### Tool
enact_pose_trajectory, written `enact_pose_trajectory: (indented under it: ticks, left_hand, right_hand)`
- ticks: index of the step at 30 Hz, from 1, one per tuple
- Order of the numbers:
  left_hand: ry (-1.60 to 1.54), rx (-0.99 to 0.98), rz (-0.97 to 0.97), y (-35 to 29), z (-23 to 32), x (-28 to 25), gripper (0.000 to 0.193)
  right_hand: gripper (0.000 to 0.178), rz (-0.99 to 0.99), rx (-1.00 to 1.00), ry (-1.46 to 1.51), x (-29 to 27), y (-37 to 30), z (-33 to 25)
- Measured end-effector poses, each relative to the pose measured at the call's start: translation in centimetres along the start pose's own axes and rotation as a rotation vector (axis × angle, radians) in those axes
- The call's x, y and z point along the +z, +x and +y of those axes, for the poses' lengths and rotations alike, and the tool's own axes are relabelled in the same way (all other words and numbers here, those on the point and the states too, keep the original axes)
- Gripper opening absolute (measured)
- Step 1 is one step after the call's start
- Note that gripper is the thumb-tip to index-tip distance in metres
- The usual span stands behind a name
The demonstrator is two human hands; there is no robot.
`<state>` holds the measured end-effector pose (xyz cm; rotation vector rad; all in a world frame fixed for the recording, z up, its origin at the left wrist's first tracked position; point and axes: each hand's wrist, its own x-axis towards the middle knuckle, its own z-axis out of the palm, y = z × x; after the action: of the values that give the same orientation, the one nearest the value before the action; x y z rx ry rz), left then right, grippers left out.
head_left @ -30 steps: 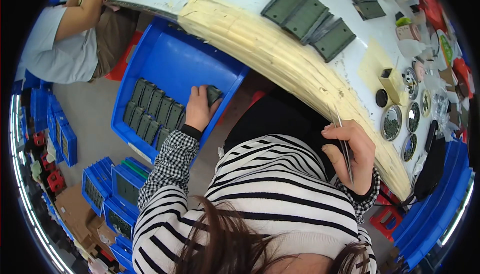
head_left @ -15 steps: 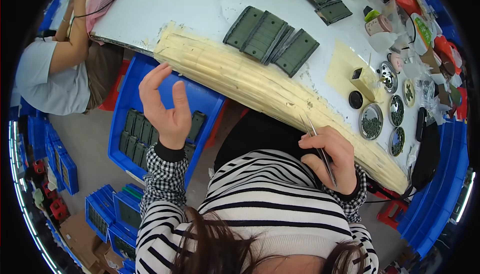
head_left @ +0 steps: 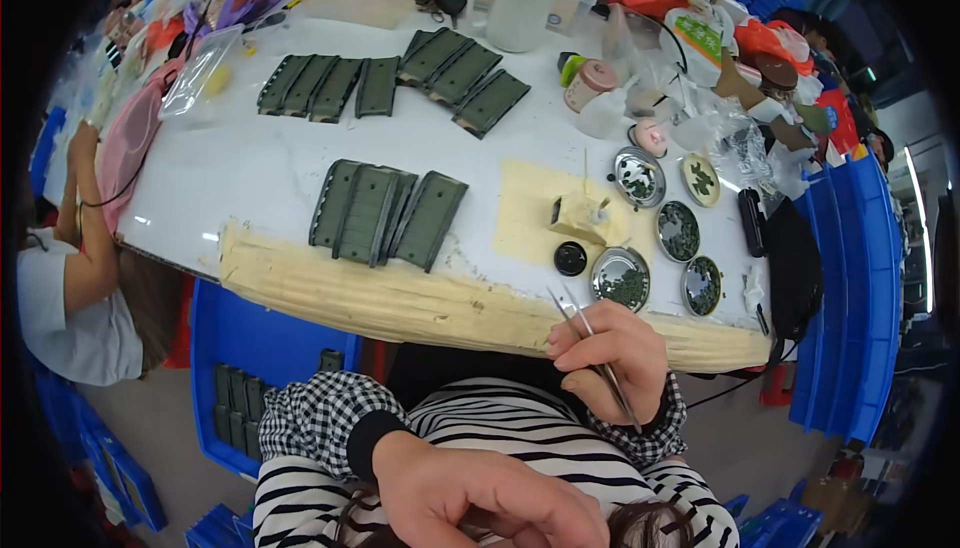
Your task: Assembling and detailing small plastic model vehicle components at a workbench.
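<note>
My right hand (head_left: pixel 622 363) is closed around a pair of metal tweezers (head_left: pixel 590 333). The slightly parted tips point up and left, over the table's taped front edge. My left hand (head_left: pixel 455 488) is bent in front of my chest at the lower edge of the view, its fingers curled and their tips out of sight. Close beyond the tweezers, on the table, stands a round metal dish (head_left: pixel 620 280) with small dark green pieces. Left of it lies a group of dark green curved panels (head_left: pixel 385 213), some overlapping. More green panels (head_left: pixel 460 73) lie farther back.
Other small dishes (head_left: pixel 678 232) stand at the right, near a yellowish box (head_left: pixel 578 218) and a round black lid (head_left: pixel 570 259). A white mug (head_left: pixel 520 8) is at the back. A blue crate (head_left: pixel 270 333) with green parts sits below the table. Another person (head_left: pixel 85 298) sits at the left.
My left hand has dropped from above the blue crate to my chest. The view has tilted up and turned, showing more of the table's back. The tweezers stay in my right hand.
</note>
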<state>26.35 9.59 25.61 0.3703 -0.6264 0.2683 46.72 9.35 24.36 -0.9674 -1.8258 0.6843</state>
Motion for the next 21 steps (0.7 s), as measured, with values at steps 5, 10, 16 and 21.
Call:
enact_pose_trajectory:
  ticks: [5,10,16,21]
  left_hand:
    - [0.241,0.091,-0.189,0.2,1.1,-2.4,0.045]
    - [0.067,0.009,-0.182,0.0,1.2,-1.6,0.048]
    - [0.034,0.036,-0.310,-0.5,1.2,-1.3,0.061]
    - [0.214,0.117,-0.382,-0.5,2.2,-1.0,0.062]
  right_hand:
    - [0.026,0.010,0.007,-0.030,0.1,0.2,0.4]
    - [0.024,0.017,0.063,-0.044,0.4,0.6,0.2]
    - [0.025,0.010,0.069,-0.115,1.4,1.3,-0.3]
    - [0.027,0.033,0.079,-0.112,1.6,1.6,-0.1]
